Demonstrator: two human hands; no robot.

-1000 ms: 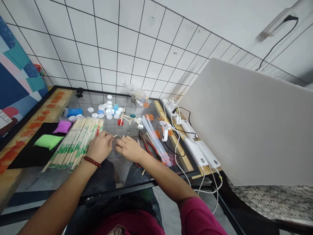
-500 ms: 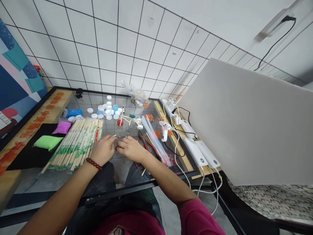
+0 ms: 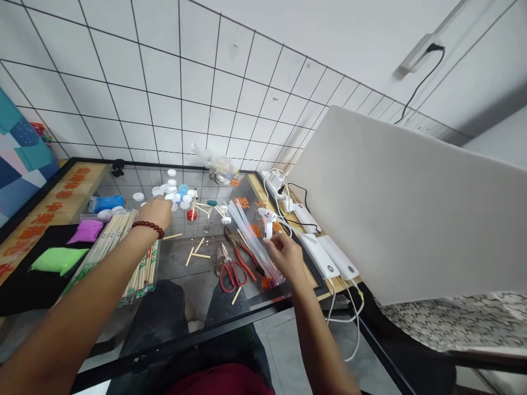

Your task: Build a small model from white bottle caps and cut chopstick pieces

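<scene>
My left hand (image 3: 157, 213), with a brown bead bracelet on its wrist, reaches over to the near side of the white and blue bottle caps (image 3: 172, 182); its fingertips are mostly hidden. My right hand (image 3: 285, 253) has curled fingers at the lower end of the white hot glue gun's handle (image 3: 268, 224). Between the hands lie short cut stick pieces (image 3: 201, 255). Beyond them stands a small stick frame (image 3: 202, 207) with a red cap (image 3: 191, 215) and a teal piece (image 3: 212, 203). Red-handled scissors (image 3: 233, 273) and red-handled pliers (image 3: 242, 257) lie nearer my right hand.
Bagged chopsticks (image 3: 144, 269) lie under my left forearm. Clay packs in green (image 3: 57, 259), purple (image 3: 85, 231) and blue (image 3: 106, 203) sit at left. Clear glue sticks (image 3: 249, 233) lie beside the glue gun. White power banks (image 3: 317, 257) and cables line the right edge, before a large pale panel (image 3: 403, 214).
My hands have parted from the table's middle, uncovering the stick pieces and scissors. The left went forward-left to the caps, the right moved right to the glue gun. The view shifted slightly.
</scene>
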